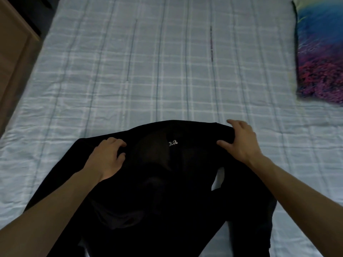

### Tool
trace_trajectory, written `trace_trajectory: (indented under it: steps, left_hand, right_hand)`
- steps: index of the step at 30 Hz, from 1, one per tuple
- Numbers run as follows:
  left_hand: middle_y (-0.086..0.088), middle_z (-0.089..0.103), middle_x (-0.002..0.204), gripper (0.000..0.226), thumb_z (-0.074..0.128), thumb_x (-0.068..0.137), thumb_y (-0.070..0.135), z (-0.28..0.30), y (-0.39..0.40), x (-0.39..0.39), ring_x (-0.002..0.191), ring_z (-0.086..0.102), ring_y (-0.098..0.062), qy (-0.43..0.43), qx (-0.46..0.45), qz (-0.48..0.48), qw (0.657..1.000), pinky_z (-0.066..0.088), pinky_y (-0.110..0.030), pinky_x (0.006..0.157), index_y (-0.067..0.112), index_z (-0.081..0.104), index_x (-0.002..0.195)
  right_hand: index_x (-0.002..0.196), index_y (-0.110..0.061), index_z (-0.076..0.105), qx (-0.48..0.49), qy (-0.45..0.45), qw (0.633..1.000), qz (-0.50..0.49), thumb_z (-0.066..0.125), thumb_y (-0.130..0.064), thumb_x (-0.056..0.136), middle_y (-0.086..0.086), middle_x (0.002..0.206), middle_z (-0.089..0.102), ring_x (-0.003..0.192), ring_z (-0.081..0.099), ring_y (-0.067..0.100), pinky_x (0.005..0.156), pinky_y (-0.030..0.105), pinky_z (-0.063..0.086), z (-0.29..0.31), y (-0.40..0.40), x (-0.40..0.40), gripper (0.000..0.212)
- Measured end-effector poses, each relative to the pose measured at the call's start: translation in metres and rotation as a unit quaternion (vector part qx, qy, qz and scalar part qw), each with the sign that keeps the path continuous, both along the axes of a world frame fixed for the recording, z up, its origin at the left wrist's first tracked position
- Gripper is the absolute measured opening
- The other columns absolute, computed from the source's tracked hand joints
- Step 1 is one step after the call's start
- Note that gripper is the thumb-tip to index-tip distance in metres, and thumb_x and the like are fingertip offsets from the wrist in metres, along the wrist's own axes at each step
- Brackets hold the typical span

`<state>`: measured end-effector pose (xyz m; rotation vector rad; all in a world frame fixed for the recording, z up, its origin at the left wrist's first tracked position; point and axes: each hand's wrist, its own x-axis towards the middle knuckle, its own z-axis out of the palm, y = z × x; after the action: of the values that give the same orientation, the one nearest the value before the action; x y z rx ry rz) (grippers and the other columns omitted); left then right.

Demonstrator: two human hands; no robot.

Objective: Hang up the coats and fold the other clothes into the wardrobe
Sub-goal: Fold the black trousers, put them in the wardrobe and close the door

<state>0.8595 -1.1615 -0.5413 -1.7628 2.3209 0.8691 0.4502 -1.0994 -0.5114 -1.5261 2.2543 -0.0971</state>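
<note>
The black top lies on the bed at its near edge, collar end away from me. My left hand curls its fingers into the cloth at one shoulder; my right hand pinches the other shoulder between thumb and fingers. I judge this is the spreading step: pull both shoulders apart evenly, keep the top flat, smooth the bunched middle before folding.

Checked bed cover, colourful pillow, wooden furniture

1 blk garment, 2 hands, 1 pillow, 1 bed.
</note>
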Motion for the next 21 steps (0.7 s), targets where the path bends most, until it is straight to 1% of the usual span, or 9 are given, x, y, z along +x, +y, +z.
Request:
trace_trajectory:
  steps: [4,7,10,12,14,16,17,19,21]
  left_hand:
    - [-0.005,0.058,0.125,0.036,0.063,0.091,0.02,-0.005,-0.008,0.01,0.117,0.052,-0.026,0.016,-0.019,0.006,1.0,0.043,-0.044,0.102,0.015,0.061,0.127]
    - [-0.005,0.058,0.127,0.039,0.063,0.09,0.017,-0.011,-0.017,0.022,0.117,0.051,-0.027,0.017,-0.044,0.01,0.999,0.043,-0.044,0.1,0.016,0.06,0.129]
    - [-0.002,0.053,0.137,0.055,0.068,0.087,0.026,-0.021,-0.028,0.037,0.126,0.046,-0.029,-0.038,-0.046,-0.015,0.998,0.041,-0.044,0.101,0.021,0.051,0.139]
    - [0.002,0.049,0.143,0.067,0.07,0.084,0.042,-0.028,-0.036,0.047,0.132,0.043,-0.025,-0.068,-0.018,-0.027,0.997,0.036,-0.043,0.107,0.028,0.043,0.144]
    - [0.006,0.046,0.146,0.077,0.067,0.081,0.058,-0.034,-0.043,0.058,0.135,0.041,-0.02,-0.098,0.026,-0.037,0.994,0.026,-0.043,0.116,0.034,0.036,0.147]
    - [0.009,0.043,0.147,0.087,0.065,0.075,0.069,-0.038,-0.048,0.069,0.137,0.039,-0.018,-0.136,0.053,-0.05,0.988,0.014,-0.047,0.12,0.037,0.032,0.148]
    - [0.009,0.043,0.146,0.09,0.065,0.072,0.073,-0.039,-0.049,0.073,0.137,0.039,-0.018,-0.149,0.056,-0.057,0.986,0.011,-0.047,0.12,0.038,0.031,0.148]
    - [0.009,0.046,0.14,0.089,0.064,0.071,0.075,-0.039,-0.049,0.076,0.132,0.043,-0.019,-0.168,0.045,-0.076,0.982,0.017,-0.045,0.118,0.037,0.034,0.145]
    - [0.007,0.053,0.125,0.074,0.063,0.076,0.07,-0.039,-0.047,0.071,0.118,0.053,-0.019,-0.173,0.011,-0.112,0.979,0.032,-0.037,0.106,0.031,0.043,0.135]
  right_hand:
    - [0.138,-0.013,0.052,-0.025,-0.045,0.995,0.083,0.067,-0.055,0.085,0.011,0.139,0.051,0.129,0.047,0.028,0.112,0.042,0.037,-0.014,-0.018,0.045,0.069]
    - [0.135,-0.01,0.056,-0.071,-0.066,0.986,0.138,0.059,-0.047,0.094,0.011,0.138,0.054,0.129,0.048,0.027,0.113,0.038,0.036,-0.02,-0.04,0.081,0.055]
    - [0.134,-0.01,0.057,-0.073,-0.106,0.977,0.17,0.056,-0.045,0.097,0.008,0.134,0.058,0.125,0.05,0.023,0.109,0.03,0.036,-0.026,-0.068,0.112,0.051]
    - [0.131,-0.014,0.059,-0.038,-0.124,0.974,0.188,0.056,-0.05,0.096,0.005,0.126,0.061,0.117,0.055,0.021,0.104,0.03,0.041,-0.032,-0.086,0.13,0.05]
    - [0.13,-0.018,0.059,0.031,-0.121,0.97,0.209,0.059,-0.054,0.092,0.005,0.12,0.062,0.109,0.058,0.021,0.099,0.036,0.047,-0.038,-0.101,0.143,0.052]
    - [0.138,-0.022,0.052,0.12,-0.086,0.96,0.238,0.068,-0.053,0.086,0.005,0.126,0.058,0.114,0.057,0.023,0.099,0.04,0.048,-0.045,-0.112,0.15,0.063]
    - [0.143,-0.023,0.047,0.157,-0.062,0.952,0.253,0.073,-0.052,0.082,0.005,0.13,0.054,0.118,0.054,0.025,0.101,0.041,0.047,-0.048,-0.115,0.151,0.072]
    - [0.148,-0.023,0.04,0.201,-0.01,0.937,0.286,0.079,-0.051,0.076,0.004,0.137,0.049,0.124,0.05,0.026,0.102,0.043,0.046,-0.053,-0.116,0.153,0.086]
    - [0.147,-0.021,0.041,0.21,0.033,0.925,0.315,0.079,-0.05,0.076,0.005,0.138,0.047,0.124,0.049,0.027,0.101,0.043,0.047,-0.057,-0.114,0.158,0.086]
